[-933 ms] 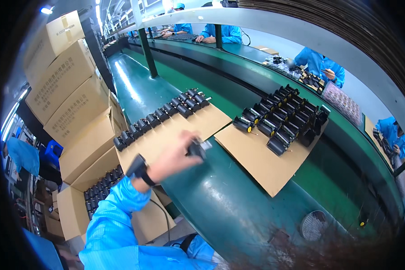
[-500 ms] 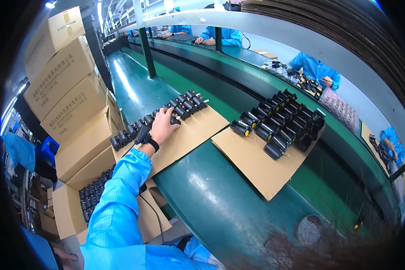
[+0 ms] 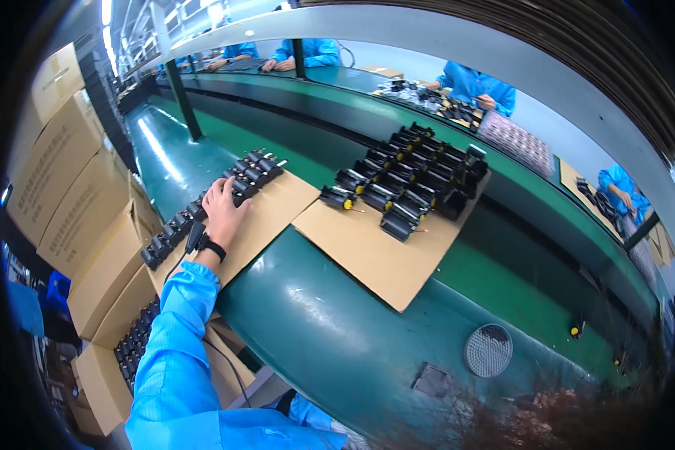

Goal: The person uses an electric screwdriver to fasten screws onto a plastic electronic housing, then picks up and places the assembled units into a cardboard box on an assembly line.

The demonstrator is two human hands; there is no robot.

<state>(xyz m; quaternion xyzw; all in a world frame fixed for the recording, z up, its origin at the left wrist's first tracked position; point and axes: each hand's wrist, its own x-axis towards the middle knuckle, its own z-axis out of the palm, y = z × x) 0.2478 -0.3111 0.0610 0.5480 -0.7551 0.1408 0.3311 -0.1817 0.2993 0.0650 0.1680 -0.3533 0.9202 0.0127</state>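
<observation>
My left hand reaches over a row of black cylindrical parts on a flat cardboard sheet. Its fingers curl over the parts, and one black cylinder shows between the thumb and forefinger. How firmly it is held is partly hidden by the hand. A black wrist strap with a cord circles my left wrist. A second cardboard sheet, to the right, carries a dense block of black parts with yellow ends. My right hand is out of view.
Below left stands an open carton holding black parts, with stacked cartons behind. On the green bench lie a round grey mesh dish and a loose yellow-ended part. People in blue work across the line.
The whole view has swung right, so everything sits farther left. My left hand stays on the same row of black parts. The round dish shows more fully.
</observation>
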